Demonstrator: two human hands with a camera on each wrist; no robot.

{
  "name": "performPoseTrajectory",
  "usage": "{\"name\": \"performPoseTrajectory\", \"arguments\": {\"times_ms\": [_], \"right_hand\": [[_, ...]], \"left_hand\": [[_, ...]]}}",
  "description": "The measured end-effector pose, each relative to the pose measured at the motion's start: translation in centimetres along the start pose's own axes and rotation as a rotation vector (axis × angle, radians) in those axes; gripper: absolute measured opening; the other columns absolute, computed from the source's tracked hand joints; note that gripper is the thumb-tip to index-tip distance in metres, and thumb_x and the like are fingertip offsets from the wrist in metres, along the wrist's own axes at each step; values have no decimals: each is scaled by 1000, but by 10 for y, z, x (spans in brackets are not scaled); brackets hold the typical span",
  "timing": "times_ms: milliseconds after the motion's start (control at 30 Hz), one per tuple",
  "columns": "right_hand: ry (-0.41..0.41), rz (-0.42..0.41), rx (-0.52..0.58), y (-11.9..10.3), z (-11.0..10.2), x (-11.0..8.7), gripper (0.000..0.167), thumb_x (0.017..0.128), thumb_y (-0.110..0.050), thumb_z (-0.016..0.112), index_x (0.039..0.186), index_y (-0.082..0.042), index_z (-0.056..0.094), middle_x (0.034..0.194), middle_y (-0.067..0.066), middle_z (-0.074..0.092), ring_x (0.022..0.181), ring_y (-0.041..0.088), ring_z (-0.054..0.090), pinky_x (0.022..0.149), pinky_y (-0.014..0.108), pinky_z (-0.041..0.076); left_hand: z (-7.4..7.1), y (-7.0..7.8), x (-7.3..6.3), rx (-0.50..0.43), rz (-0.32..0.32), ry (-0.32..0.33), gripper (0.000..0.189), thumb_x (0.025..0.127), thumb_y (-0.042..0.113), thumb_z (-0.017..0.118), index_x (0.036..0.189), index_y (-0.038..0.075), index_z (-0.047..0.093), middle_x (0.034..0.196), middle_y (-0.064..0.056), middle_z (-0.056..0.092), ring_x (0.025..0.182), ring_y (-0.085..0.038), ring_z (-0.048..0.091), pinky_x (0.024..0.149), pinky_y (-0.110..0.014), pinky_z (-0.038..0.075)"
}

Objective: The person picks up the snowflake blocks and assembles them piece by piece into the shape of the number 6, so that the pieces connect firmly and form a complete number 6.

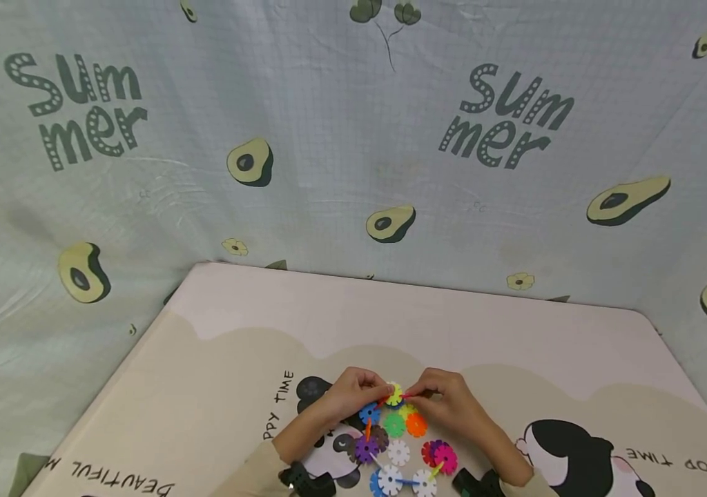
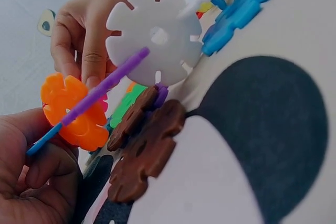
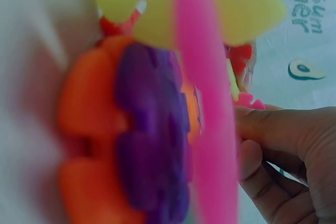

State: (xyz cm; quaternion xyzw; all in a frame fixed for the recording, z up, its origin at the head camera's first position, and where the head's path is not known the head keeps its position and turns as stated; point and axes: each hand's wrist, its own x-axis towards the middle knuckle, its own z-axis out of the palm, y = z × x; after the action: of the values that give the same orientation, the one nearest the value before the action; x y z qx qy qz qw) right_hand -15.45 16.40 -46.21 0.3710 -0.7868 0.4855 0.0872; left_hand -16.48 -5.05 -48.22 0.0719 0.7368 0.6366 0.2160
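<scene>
In the head view my left hand (image 1: 353,392) pinches a yellow notched plastic disc (image 1: 394,395) at its left edge, where a red disc joins it. My right hand (image 1: 453,400) pinches a small pinkish-red disc (image 1: 406,395) seen edge-on, touching the yellow disc's right side. That disc (image 3: 251,100) shows at my right fingertips in the right wrist view. A blue disc (image 1: 369,413) hangs on the red one. From it a chain of slotted-together discs runs down through a purple disc (image 1: 366,449) to white discs. Nearby discs partly hide my left fingertips in the left wrist view.
Inside the chain lie green (image 1: 394,424), orange (image 1: 416,424) and white (image 1: 399,452) discs. Magenta discs (image 1: 445,457) sit at the right. All this rests on a beige table mat (image 1: 229,386) with panda prints. A printed curtain (image 1: 328,138) hangs behind.
</scene>
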Motion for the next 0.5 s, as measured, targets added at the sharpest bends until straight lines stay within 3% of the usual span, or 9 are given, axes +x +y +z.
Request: {"name": "performPoseTrajectory", "arguments": {"times_ms": [67,300,500], "right_hand": [[2,-8,-7,8,3,-2,18,72,12,78,82,-3,74,73,7,65,62,16,60,58,24,53],[9,11,-4,-18,-2,6,20,69,20,75,79,4,72,71,12,64,61,22,60,55,29,54],[12,33,-13,-22,-3,6,18,72,19,74,80,3,73,72,11,64,63,18,60,58,26,54]], "left_hand": [[0,0,0,0,-3,-1,26,91,19,69,87,-6,71,69,5,64,63,-5,52,61,-18,43],[0,0,2,-2,-6,-4,26,92,19,68,87,-7,70,67,6,63,62,-5,51,60,-18,42],[-1,-1,3,-23,-2,-16,26,92,17,67,88,-8,69,66,6,62,62,-5,50,60,-18,42]]}}
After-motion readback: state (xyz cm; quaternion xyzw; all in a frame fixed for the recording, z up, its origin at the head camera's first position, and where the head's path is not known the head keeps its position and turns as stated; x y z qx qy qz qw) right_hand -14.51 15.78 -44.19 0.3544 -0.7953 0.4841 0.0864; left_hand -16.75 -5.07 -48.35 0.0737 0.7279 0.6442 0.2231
